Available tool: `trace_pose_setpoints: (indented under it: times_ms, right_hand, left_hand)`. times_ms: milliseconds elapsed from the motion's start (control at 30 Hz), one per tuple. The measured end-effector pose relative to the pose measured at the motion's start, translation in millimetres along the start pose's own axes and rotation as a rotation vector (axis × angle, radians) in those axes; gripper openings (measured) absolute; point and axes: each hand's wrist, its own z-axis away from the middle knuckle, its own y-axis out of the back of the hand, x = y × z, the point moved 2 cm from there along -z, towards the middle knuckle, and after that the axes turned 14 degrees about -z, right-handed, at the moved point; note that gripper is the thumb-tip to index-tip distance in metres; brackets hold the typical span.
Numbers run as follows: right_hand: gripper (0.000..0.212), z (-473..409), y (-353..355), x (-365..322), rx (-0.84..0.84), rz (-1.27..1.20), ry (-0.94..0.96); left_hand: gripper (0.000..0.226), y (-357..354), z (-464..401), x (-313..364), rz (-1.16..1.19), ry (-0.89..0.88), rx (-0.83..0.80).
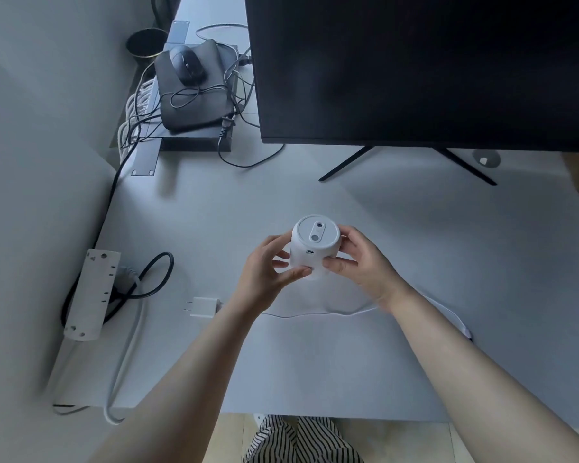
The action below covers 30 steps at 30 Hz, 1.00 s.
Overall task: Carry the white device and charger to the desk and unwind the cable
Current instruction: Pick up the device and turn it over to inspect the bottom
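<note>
A pale desk [315, 369] spreads under both hands, with a dark monitor [415, 68] well beyond the fingertips. Far to the left of the fingers lies a white power strip [92, 294]. Between the two hands, lifted above the desk, sits the white device [315, 248]: the left hand [268, 275] pinches its lower left side with curled fingers and thumb, and the right hand [358, 262] wraps its right side. Below the left wrist rests the white charger [204, 307], its cable [315, 314] trailing unwound across the desk beneath both wrists.
</note>
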Motion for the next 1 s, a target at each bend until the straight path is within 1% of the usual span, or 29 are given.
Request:
trace_pose_setpoints:
  times_ms: [133, 300, 667, 1000]
  right_hand:
    - [0.064, -4, 3, 6, -0.013, 0.03, -0.002]
    - [0.07, -8, 3, 13, 0.006, 0.065, 0.047]
    - [0.078, -14, 7, 24, -0.023, 0.069, 0.049]
    - [0.077, -15, 9, 33, 0.017, 0.094, 0.078]
  left_hand:
    - [0.057, 0, 0, 2, 0.013, 0.013, 0.064]
    - [0.062, -4, -2, 2, 0.049, 0.009, 0.054]
    - [0.062, -13, -8, 0, 0.069, 0.024, 0.064]
    - [0.063, -10, -10, -9, 0.134, 0.039, -0.007]
